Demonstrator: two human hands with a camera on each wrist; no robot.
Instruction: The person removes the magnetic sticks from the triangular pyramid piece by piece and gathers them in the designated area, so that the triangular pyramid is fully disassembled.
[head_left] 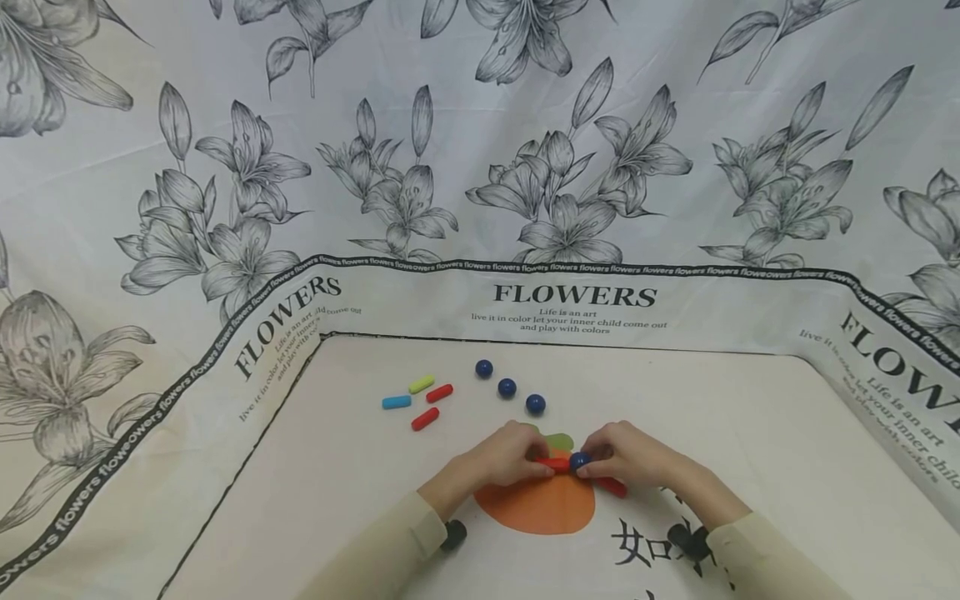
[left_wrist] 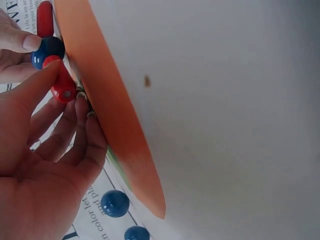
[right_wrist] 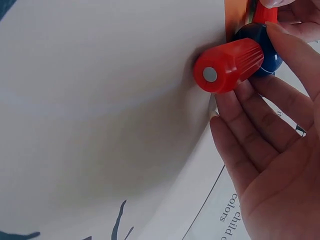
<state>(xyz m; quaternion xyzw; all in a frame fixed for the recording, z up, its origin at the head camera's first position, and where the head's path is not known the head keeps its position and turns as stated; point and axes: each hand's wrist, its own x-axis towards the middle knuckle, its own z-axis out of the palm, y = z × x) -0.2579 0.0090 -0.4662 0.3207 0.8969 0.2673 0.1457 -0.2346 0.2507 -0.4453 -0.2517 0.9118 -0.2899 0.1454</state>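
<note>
My left hand [head_left: 512,454] pinches a red magnetic rod [left_wrist: 62,82] between thumb and fingers, over the orange print on the tabletop. One end of this rod meets a glossy dark blue ball [head_left: 580,462]. My right hand [head_left: 630,454] holds that ball between thumb and fingertips. From the ball's other side a second red rod [right_wrist: 230,65] sticks out, a round grey disc in its end face. Together the two rods and the ball form one joined piece. In the head view, fingers partly cover the first rod.
Three blue balls [head_left: 507,387] lie in a slanting row beyond my hands. To their left are a blue rod [head_left: 397,402], a yellow-green rod [head_left: 422,384] and two red rods [head_left: 425,418]. Black characters [head_left: 637,543] mark the white tabletop [head_left: 360,492]; flower-print cloth [head_left: 420,304] hangs behind.
</note>
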